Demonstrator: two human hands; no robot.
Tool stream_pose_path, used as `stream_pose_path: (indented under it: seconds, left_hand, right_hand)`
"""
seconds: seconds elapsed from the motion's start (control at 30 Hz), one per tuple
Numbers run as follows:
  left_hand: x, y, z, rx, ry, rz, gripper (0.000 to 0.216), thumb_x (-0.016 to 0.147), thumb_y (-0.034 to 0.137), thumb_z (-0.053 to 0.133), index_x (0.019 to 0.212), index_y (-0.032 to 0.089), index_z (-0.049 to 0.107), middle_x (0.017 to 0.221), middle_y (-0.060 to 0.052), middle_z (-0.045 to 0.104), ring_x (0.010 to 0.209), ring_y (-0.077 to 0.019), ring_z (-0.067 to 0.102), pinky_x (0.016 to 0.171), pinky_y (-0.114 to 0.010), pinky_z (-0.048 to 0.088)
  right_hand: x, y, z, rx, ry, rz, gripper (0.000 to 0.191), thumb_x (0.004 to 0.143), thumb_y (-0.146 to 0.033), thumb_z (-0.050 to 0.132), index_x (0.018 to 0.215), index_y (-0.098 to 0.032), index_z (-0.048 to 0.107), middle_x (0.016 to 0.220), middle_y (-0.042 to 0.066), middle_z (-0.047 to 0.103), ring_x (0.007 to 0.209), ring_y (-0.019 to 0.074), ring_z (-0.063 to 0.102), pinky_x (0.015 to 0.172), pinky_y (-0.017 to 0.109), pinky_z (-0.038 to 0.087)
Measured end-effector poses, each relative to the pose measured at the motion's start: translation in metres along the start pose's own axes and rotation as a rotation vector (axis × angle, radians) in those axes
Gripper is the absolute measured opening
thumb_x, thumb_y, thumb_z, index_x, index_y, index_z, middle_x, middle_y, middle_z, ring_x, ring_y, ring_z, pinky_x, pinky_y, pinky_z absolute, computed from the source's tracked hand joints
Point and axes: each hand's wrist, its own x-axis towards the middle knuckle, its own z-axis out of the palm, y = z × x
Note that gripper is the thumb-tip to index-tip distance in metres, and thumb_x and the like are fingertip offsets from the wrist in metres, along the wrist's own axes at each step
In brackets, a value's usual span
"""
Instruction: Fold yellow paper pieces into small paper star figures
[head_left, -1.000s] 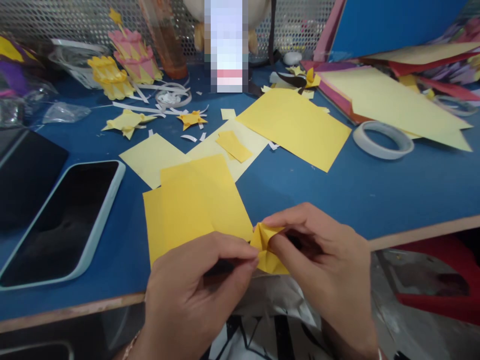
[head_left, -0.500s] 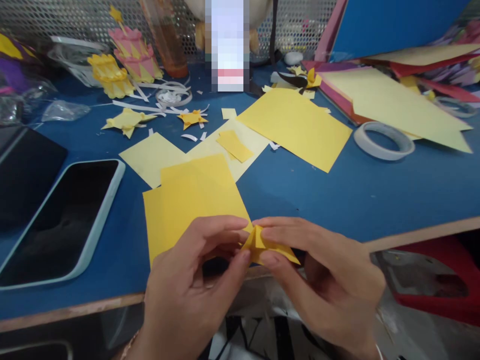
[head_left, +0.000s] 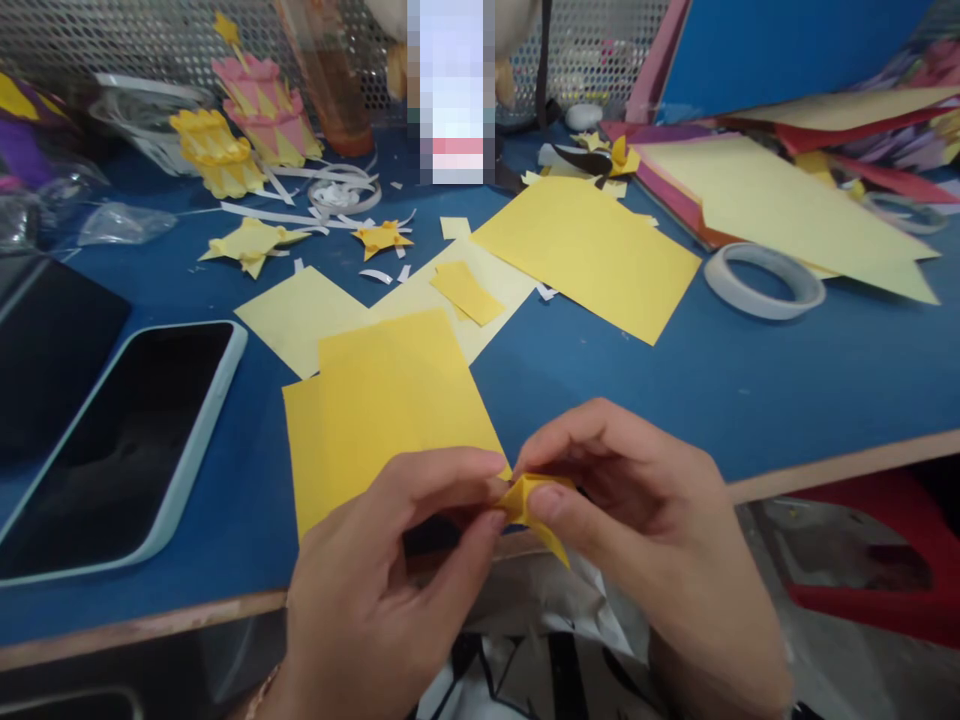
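Note:
A small folded piece of yellow paper [head_left: 523,500] is pinched between both hands at the table's front edge. My left hand [head_left: 405,560] grips its left end between thumb and fingertips. My right hand [head_left: 637,520] presses the thumb on its near face, with the fingers bent behind it. One pointed flap hangs down below the right thumb. Just beyond my left hand lie overlapping yellow paper sheets [head_left: 390,390], partly covered by that hand. Behind them are a pale yellow square [head_left: 304,315] and a larger bright yellow square [head_left: 585,260].
A phone [head_left: 127,450] lies at the left. A roll of tape [head_left: 765,282] sits at the right, near stacked coloured paper [head_left: 795,200]. Paper stars [head_left: 253,245], white paper strips and a pink paper cake [head_left: 266,110] stand farther back. A wooden edge [head_left: 847,465] borders the blue table.
My right hand has turned and its fingers have lifted and curled behind the folded paper. The paper's right flap has swung downward. My left hand keeps its pinch.

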Motion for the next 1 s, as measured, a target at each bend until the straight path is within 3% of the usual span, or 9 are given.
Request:
stream_pose_path:
  seconds: [0.2,0.4,0.73,1.0]
  left_hand:
    - [-0.002,-0.007,-0.008,0.084,-0.05,0.106,0.035,0.078,0.007,0.061,0.103,0.031,0.056,0.088,0.009,0.07,0.079,-0.0051,0.068,0.078,-0.008,0.053]
    - [-0.002,-0.015,-0.013,0.099,-0.11,0.227,0.036,0.077,0.004,0.061,0.105,0.027,0.055,0.088,0.007,0.07,0.076,-0.0058,0.069,0.076,-0.008,0.053]
    - [-0.003,-0.007,-0.009,0.097,-0.045,0.138,0.034,0.078,0.007,0.061,0.103,0.029,0.055,0.087,0.009,0.068,0.076,-0.002,0.066,0.075,-0.004,0.05]
    - [-0.003,-0.002,-0.007,0.072,0.0,0.075,0.028,0.079,0.009,0.061,0.098,0.03,0.057,0.083,0.011,0.068,0.073,-0.0015,0.066,0.07,-0.003,0.05]
  right_hand:
    - [0.001,-0.005,-0.003,-0.057,-0.119,0.009,0.004,0.082,-0.018,0.062,0.084,-0.021,0.064,0.083,-0.001,0.063,0.074,0.0103,0.06,0.06,0.019,0.049]
    - [-0.001,-0.002,0.002,0.025,-0.057,-0.053,0.003,0.079,-0.017,0.066,0.08,-0.02,0.067,0.081,0.0,0.062,0.073,0.0109,0.06,0.062,0.023,0.048]
    - [0.0,-0.001,0.008,0.091,0.023,-0.096,0.008,0.074,-0.009,0.069,0.074,-0.017,0.07,0.076,0.0,0.065,0.072,0.0101,0.062,0.063,0.02,0.051]
    - [0.0,-0.001,0.009,0.002,0.08,-0.156,0.009,0.072,-0.007,0.071,0.072,-0.016,0.071,0.072,0.001,0.069,0.074,0.0098,0.064,0.065,0.016,0.052]
